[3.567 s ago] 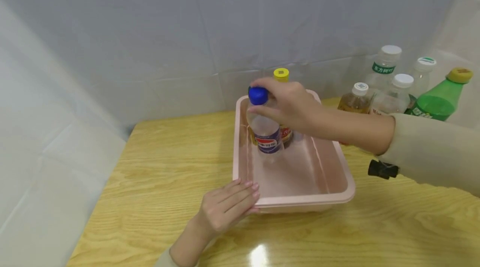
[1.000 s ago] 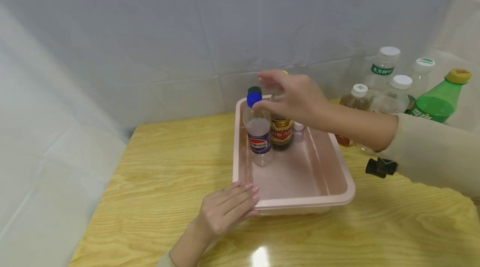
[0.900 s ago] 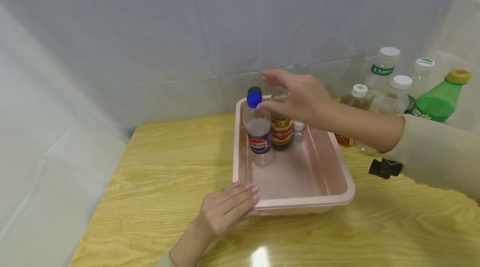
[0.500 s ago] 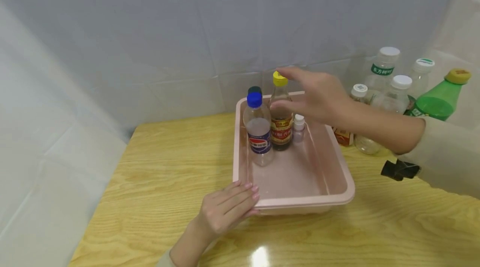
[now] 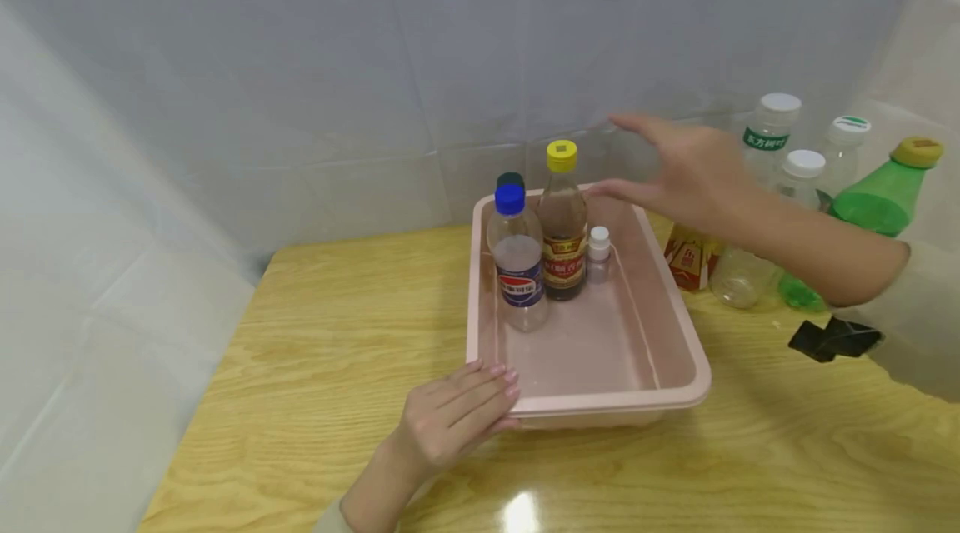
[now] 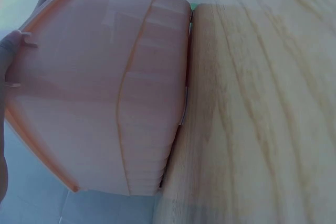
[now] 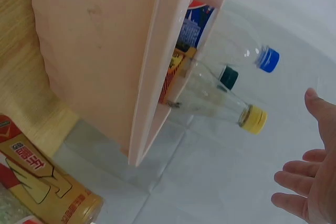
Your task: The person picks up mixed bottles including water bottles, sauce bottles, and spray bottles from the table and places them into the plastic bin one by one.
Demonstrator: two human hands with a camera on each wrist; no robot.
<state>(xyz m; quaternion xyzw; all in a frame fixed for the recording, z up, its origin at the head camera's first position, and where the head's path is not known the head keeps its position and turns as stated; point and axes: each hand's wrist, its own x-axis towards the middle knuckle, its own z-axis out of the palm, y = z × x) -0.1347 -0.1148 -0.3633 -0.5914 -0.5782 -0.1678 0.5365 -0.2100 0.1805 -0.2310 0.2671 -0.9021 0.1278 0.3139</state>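
Note:
My left hand point(image 5: 450, 420) holds the near left corner of a pink plastic basin point(image 5: 600, 401), fingers over the rim and thumb below it. In the left wrist view the basin's outer wall point(image 6: 94, 77) fills the left side. Upright inside stand a blue-capped Pepsi bottle point(image 5: 520, 283), a yellow-capped vinegar bottle point(image 5: 564, 262) and a small white-capped bottle point(image 5: 598, 256). A dark green cap point(image 5: 510, 179) shows behind the blue one. My right hand point(image 5: 693, 171), thumb and fingers spread, holds nothing; it is above the basin's far right side, apart from the bottles.
Right of the basin stand a bottle with a red and yellow label point(image 5: 690, 260), partly behind my right hand, white-capped clear bottles point(image 5: 776, 125) and a yellow-capped green bottle point(image 5: 873, 204). A grey sheet point(image 5: 337, 83) hangs behind the wooden table point(image 5: 337, 333).
My right hand released the Pepsi bottle, which now stands in the basin nearer me than before, and drew back rightward past the vinegar bottle. My left hand stayed on the rim.

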